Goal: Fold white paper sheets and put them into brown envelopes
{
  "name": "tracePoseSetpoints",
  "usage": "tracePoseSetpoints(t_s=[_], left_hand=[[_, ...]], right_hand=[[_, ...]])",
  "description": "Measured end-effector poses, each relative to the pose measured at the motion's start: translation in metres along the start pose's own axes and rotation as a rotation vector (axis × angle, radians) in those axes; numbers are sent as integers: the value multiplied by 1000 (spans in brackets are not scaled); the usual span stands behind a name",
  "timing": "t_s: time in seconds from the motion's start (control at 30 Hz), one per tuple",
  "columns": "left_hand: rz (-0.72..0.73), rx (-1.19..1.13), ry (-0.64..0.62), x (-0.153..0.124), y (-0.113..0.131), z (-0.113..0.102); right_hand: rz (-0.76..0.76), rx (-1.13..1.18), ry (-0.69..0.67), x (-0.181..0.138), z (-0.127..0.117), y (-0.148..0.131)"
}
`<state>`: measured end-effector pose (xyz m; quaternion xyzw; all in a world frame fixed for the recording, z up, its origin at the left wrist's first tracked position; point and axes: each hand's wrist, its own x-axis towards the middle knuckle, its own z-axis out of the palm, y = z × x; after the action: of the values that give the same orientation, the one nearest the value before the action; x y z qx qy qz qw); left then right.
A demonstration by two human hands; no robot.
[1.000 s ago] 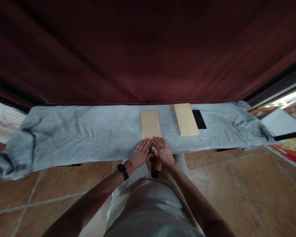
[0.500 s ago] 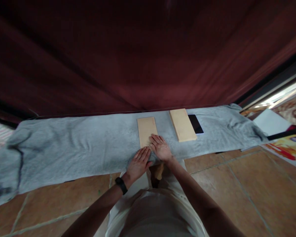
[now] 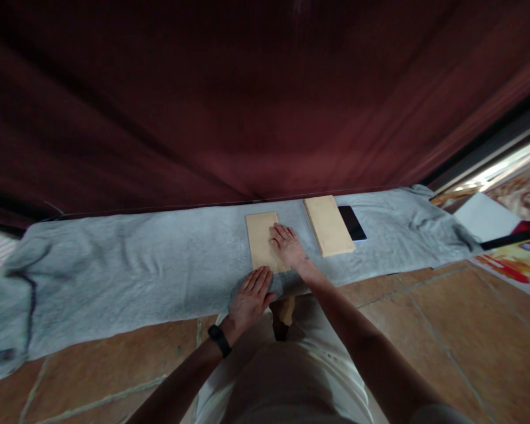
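Observation:
A flat tan paper envelope [image 3: 260, 235] lies on the grey cloth [image 3: 159, 259] in front of me. My right hand [image 3: 288, 246] rests palm down on the envelope's right side, fingers stretched out. At the envelope's near edge, my left hand [image 3: 251, 297] lies flat with its fingertips on or just beside the lower left corner; a black band [image 3: 219, 340] is on that wrist. To the right sits a thick stack of similar tan envelopes [image 3: 329, 224]. A dark phone [image 3: 352, 222] lies against the stack's right side, perhaps partly under it.
A dark red curtain [image 3: 265, 118] hangs right behind the cloth-covered surface. At the right end are a white sheet or box [image 3: 488, 217] and a colourful printed sheet [image 3: 516, 265]. Brown floor tiles [image 3: 406, 318] show below the front edge.
My right hand has slid forward, away from me, along the envelope's right side. The envelope's near edge now shows between my hands. My left hand has barely moved.

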<state>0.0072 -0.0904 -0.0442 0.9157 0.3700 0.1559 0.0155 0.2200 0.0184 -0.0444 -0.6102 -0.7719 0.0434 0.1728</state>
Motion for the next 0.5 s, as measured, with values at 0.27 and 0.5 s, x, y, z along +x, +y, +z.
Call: tracePoseSetpoints(t_s=[0.27,0.5], left_hand=[[-32,29,-33,5,2,-4],[-32,52,-37,3,3,-4]], right_hand=[[46,-19,-32,34,-1,-3],[-236,54,-103,17,5,-21]])
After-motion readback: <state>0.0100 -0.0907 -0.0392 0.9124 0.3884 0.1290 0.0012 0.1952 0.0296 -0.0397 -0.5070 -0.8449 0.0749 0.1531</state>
